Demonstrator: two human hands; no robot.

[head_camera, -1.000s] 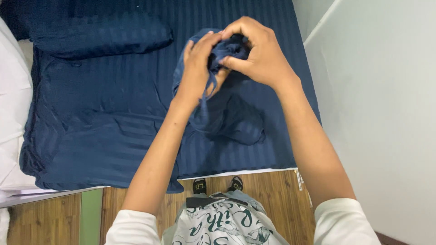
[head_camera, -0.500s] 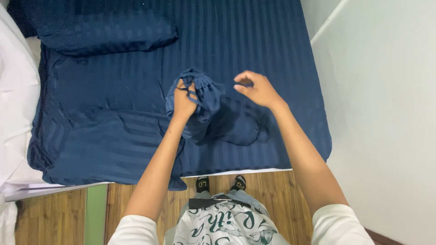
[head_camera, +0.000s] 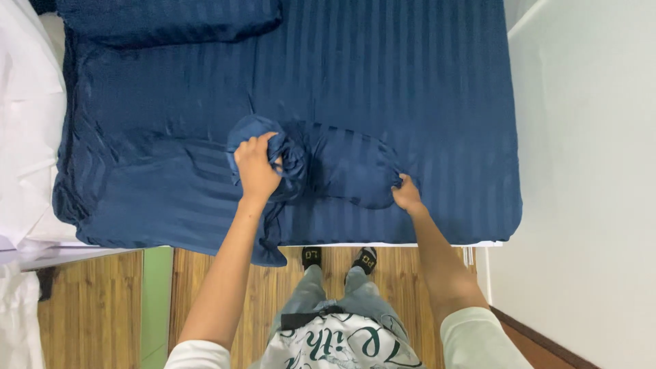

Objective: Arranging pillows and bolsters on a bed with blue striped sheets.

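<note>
So the left hand [head_camera: 256,167] is bunched tight around the gathered end of a navy striped pillowcase [head_camera: 342,167], which lies flat on the matching bed sheet [head_camera: 410,82] near the foot edge. The right hand [head_camera: 408,195] pinches its far corner, fingers closed on fabric. A dark blue pillow [head_camera: 164,20] sits up top left.

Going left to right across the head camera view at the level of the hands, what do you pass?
White bedding → navy striped bedsheet → left hand gripping the bunched navy pillowcase → right hand on its far end → white wall.
</note>
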